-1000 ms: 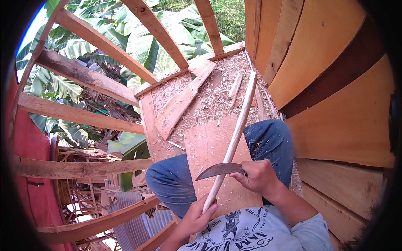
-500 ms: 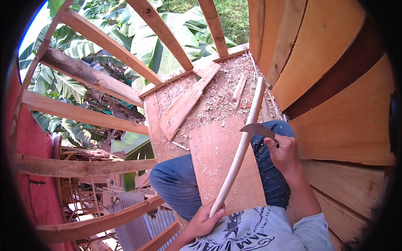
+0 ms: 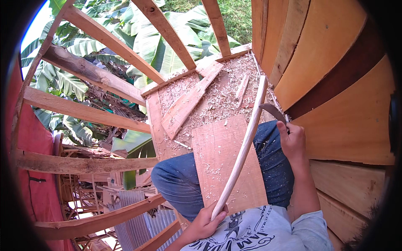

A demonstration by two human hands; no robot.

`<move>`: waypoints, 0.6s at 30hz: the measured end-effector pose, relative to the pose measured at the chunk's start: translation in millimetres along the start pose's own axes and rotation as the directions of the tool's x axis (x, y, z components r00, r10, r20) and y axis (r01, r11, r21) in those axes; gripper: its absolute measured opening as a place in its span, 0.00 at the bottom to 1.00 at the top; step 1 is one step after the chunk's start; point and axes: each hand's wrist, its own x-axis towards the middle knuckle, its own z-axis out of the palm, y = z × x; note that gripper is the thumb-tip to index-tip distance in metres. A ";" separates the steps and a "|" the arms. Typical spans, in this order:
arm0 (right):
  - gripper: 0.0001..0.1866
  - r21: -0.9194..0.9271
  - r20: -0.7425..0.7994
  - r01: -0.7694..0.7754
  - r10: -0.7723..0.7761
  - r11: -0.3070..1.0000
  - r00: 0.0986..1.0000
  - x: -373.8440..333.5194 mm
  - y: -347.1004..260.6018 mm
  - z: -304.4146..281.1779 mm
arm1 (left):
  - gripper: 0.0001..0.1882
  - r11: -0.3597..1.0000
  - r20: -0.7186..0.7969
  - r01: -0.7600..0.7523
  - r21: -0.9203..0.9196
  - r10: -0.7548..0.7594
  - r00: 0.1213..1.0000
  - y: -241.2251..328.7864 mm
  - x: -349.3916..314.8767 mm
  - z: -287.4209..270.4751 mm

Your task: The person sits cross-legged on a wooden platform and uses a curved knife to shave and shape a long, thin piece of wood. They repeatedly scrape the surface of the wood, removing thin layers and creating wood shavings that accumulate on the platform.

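Note:
A long pale stick (image 3: 239, 164) slants from my lap up and away to the right. My left hand (image 3: 209, 221) is closed round its near end, close to my shirt. In my right hand (image 3: 292, 140) is a curved knife (image 3: 273, 112) with a dark blade; its handle is hidden in my fist and my thumb lies along it. The blade's tip is beside the upper part of the stick; I cannot tell whether it touches. Under the stick a flat wooden board (image 3: 217, 146) lies across my legs, with several shavings on it.
Wood shavings cover the floor (image 3: 228, 94) ahead, where a loose plank (image 3: 190, 100) and a small wood piece (image 3: 242, 88) lie. A plank wall (image 3: 335, 83) rises close on my right. Spaced wooden slats (image 3: 88, 163) stand on the left, with banana leaves beyond.
My right hand and the knife have moved a little up and to the right, and the blade has turned. The stick's far end has shifted slightly.

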 end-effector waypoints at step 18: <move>0.33 -0.055 -0.049 0.245 -0.248 0.968 0.967 -4.2 -4.6 11.9 | 0.18 0.999 0.084 0.041 -0.019 -0.039 0.996 14.3 7.8 -0.8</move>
